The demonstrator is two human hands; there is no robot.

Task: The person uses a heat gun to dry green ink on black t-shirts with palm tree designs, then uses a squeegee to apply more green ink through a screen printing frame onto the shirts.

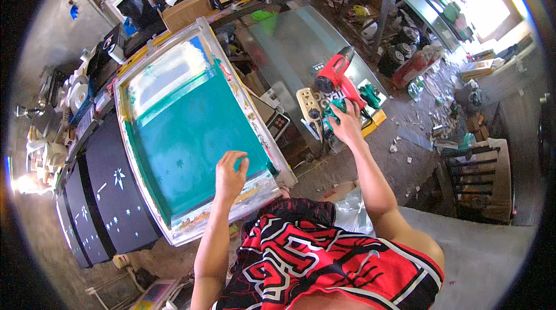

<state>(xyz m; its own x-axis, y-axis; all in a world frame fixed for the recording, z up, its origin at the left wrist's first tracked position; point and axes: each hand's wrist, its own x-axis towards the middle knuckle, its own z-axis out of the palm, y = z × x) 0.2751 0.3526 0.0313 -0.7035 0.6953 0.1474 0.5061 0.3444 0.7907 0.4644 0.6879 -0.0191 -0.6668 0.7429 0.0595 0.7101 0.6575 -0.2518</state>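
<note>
Right hand (347,124) is clamping a green rag (334,111); left hand (230,177), grip loosely parted, is hovering over a framed printing screen (184,130) slanting lengthwise toward upper left

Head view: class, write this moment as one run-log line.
left hand: fingers curled, over framed green screen | right hand: fingers on crumpled green cloth | nearby: red heat gun, beige power strip

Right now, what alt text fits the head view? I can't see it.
The person's right hand touches a crumpled green cloth beside a red heat gun; the left hand is over a framed green printing screen.
</note>
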